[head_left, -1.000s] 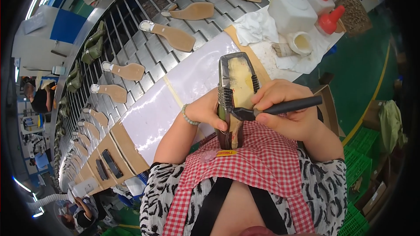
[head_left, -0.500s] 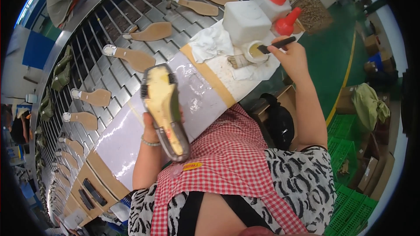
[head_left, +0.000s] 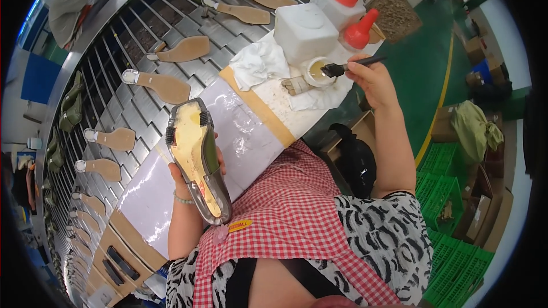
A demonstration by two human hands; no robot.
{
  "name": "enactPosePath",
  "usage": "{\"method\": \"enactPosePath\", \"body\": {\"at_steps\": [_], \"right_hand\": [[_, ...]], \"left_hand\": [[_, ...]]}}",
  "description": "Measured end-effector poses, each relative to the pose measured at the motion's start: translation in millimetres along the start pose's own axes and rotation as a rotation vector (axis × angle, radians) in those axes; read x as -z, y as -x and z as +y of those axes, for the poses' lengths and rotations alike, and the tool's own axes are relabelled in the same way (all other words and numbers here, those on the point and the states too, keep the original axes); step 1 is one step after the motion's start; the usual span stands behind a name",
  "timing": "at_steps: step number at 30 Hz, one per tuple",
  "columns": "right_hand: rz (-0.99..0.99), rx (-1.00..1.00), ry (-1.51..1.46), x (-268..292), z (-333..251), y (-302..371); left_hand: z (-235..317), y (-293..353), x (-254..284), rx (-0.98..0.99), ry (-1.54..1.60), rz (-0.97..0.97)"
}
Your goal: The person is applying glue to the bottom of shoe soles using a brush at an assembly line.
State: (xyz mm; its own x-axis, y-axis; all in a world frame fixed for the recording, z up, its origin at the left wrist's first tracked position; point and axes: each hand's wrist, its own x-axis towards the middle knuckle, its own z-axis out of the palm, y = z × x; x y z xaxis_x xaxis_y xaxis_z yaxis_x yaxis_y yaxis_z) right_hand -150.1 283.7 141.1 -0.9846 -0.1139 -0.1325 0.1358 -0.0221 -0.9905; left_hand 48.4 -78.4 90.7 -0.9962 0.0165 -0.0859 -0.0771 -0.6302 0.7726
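My left hand (head_left: 177, 175) is closed around a shoe upper on its last (head_left: 197, 151), held bottom up over the bench. The shoe's underside is cream-yellow with dark pleated edges near the toe; its sides look green and grey. Between the fingers and thumb of my right hand (head_left: 374, 82) is a dark-handled brush (head_left: 335, 70), its black bristle end at the mouth of a small white jar (head_left: 309, 75) with yellowish liquid inside. An old flat brush (head_left: 296, 85) lies beside the jar. Crumpled white cloth (head_left: 260, 64) lies left of it.
White square bottles (head_left: 305, 31) with red nozzles (head_left: 358, 33) stand behind the jar. Tan soles (head_left: 165, 86) lie along the slatted metal conveyor (head_left: 148, 111). Green crates (head_left: 436, 194) and cartons stand on the right. Another person (head_left: 71, 8) is at the far left.
The whole view has shifted slightly, moving the bench leftward and down. The brush in my right hand has turned, showing more of its dark bristle end at the jar. My left hand keeps the shoe.
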Motion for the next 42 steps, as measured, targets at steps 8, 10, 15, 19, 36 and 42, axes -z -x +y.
{"method": "enactPosePath", "body": {"at_steps": [8, 10, 15, 19, 36, 42], "right_hand": [[0.177, -0.424, -0.728, 3, 45, -3], [0.199, -0.507, -0.763, 2, 57, -9], [-0.133, -0.294, -1.049, 17, 49, 5], [-0.303, 0.047, -0.697, -45, -3, 63], [-0.622, 0.258, 0.010, -144, -6, 126], [-0.664, 0.532, 0.179, -144, -9, 125]], "left_hand": [[6, -6, 2, 0.104, 0.033, -0.130], [4, -1, 4, 0.139, 0.088, -0.111], [-8, -5, 5, 0.249, 0.285, -0.143], [-20, -12, 13, 0.337, 0.233, -0.151], [-2, -4, -28, 0.291, -0.092, -0.136], [-3, -1, -26, 0.312, -0.102, -0.128]]}}
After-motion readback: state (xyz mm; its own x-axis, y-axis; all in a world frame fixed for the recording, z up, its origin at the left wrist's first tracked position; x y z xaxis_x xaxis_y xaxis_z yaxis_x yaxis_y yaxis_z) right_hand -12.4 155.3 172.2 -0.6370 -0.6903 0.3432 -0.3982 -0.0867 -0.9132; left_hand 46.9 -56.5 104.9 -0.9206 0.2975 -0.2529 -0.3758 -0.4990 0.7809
